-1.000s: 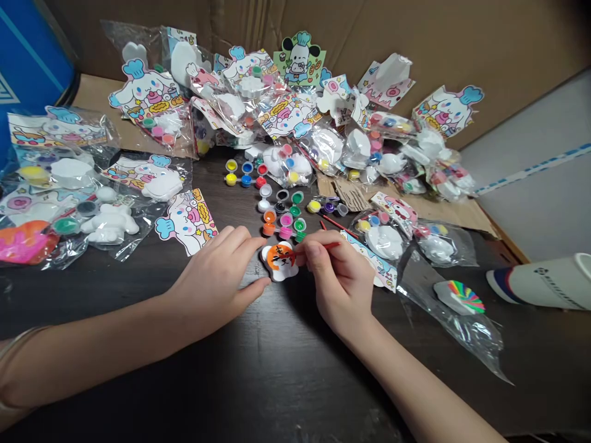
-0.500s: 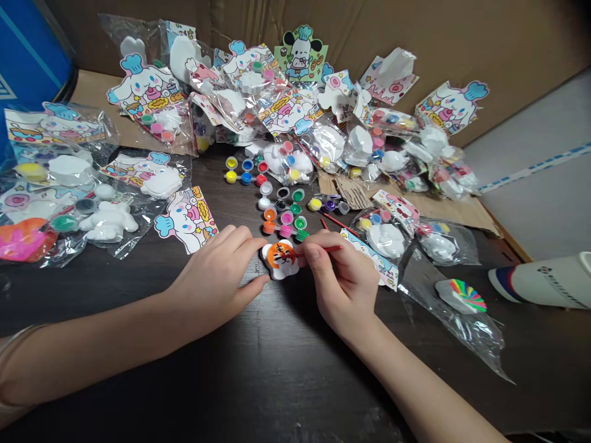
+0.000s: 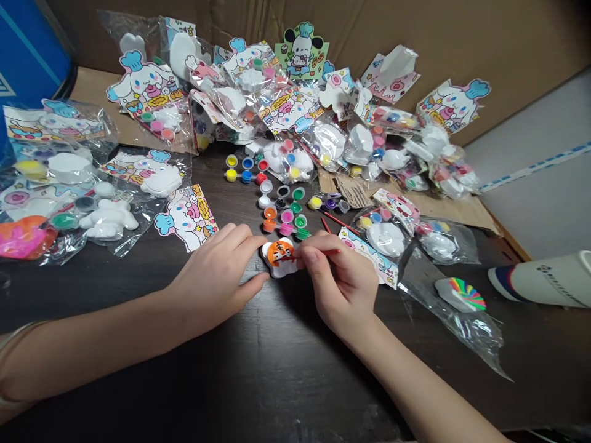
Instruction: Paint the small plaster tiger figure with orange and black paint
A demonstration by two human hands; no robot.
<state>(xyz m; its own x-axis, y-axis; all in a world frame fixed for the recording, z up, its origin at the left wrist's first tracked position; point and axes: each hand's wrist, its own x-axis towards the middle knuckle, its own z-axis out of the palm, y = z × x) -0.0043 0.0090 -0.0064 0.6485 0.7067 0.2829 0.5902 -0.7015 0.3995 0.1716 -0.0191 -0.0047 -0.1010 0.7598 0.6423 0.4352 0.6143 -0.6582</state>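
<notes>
- Dark table (image 3: 212, 375) is supporting the figure (image 3: 276, 247), which is lying between both hands, just below the open paint pots (image 3: 269, 226).
- Right hand (image 3: 344, 280) is grasping the brush (image 3: 333, 251), fingers pinching its handle and pointing it across the orange-and-white face.
- Left hand (image 3: 217, 277) is bracketing the figure's left side with forefinger and thumb; how firmly they are pressing, I cannot tell.
- Fine face detailing is seemingly under way, dark marks showing on the orange.
- Any further stroke would be needing a light tip, a steadied figure and fingers avoiding wet paint.
</notes>
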